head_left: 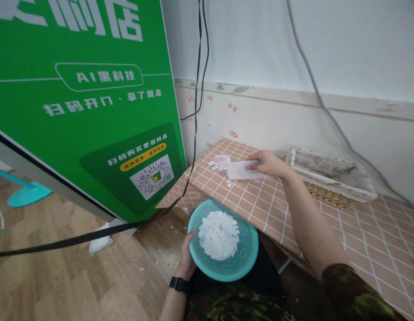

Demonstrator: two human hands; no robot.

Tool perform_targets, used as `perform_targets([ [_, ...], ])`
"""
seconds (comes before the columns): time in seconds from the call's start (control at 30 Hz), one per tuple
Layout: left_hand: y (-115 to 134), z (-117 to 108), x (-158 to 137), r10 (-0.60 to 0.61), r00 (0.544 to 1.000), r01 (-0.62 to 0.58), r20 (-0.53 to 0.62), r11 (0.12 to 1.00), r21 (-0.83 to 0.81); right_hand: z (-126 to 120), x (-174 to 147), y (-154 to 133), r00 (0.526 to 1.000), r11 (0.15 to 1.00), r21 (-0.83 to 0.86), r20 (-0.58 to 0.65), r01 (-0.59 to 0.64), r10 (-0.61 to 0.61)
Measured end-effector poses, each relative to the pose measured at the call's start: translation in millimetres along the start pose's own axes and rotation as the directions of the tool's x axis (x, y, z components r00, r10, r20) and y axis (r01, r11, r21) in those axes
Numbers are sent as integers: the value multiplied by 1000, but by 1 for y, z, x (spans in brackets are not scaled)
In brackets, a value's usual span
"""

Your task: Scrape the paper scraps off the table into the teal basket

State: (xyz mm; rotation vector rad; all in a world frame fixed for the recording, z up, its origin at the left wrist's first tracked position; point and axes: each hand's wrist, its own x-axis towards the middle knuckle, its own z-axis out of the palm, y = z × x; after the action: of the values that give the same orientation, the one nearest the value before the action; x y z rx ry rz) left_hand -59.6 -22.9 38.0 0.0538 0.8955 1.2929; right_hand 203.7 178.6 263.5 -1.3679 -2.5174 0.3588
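My left hand point(187, 256) grips the left rim of a teal plastic colander point(248, 256), held below the table's front edge. A heap of white paper scraps point(218, 236) lies inside it. Above the table, my right hand point(266, 163) pinches a stiff white card point(238, 170), its long edge near the cloth. Just left of the card, a small pile of pinkish-white paper scraps point(220, 162) rests on the table, and a few loose bits lie close to the front edge.
A brown checked cloth covers the table point(276, 214). At its back stands a lined wicker basket point(330, 178). A big green sign panel point(93, 133) rises on the left. Black cables point(195, 111) hang across the view. Scraps litter the wooden floor point(126, 285).
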Motion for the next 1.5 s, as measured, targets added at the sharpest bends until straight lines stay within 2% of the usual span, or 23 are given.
perform_targets([
  [0.13,0,-1,1,0,1000,1,-11,1000,10,2,2,0,1000,1000,-12,-6,14,-14],
  [0.27,1,-1,-1,-6,1000,6,-6,1000,-20,1,1,3,999,998,66,27,17,-19],
  [0.4,3,3,-5,-7,1000,7,-5,998,-56,6,-8,2,1000,990,140,-25,-15,18],
  [0.53,5,8,-7,14,1000,-16,-25,997,-70,31,-27,-11,988,996,86,-153,12,2],
  [0.6,6,11,-8,15,1000,-16,-18,997,-72,48,-38,-20,972,999,24,-231,-27,32],
  [0.73,10,18,-12,25,1000,-26,-13,997,-68,76,-59,-33,975,999,-49,-222,-9,-2],
  [0.83,13,23,-15,45,999,-47,-30,997,-68,90,-71,-40,972,999,-32,-235,17,-24],
  [0.93,16,26,-17,40,999,-40,-15,997,-59,99,-82,-50,959,996,4,-270,93,-88],
  [1.07,19,26,-18,46,999,-47,-21,998,-42,99,-91,-62,929,978,128,-353,165,-111],
  [1.2,20,25,-18,52,998,-54,-22,997,-57,80,-78,-45,939,982,174,-342,79,-15],
  [1.37,19,23,-17,58,998,-58,-14,996,-73,54,-34,9,857,979,-26,-488,-202,164],
  [1.43,17,21,-16,49,999,-51,-20,996,-79,49,-18,24,851,958,-100,-490,-270,189],
  [1.5,15,18,-14,31,999,-34,-31,996,-85,47,-6,31,871,946,-162,-456,-282,181],
])
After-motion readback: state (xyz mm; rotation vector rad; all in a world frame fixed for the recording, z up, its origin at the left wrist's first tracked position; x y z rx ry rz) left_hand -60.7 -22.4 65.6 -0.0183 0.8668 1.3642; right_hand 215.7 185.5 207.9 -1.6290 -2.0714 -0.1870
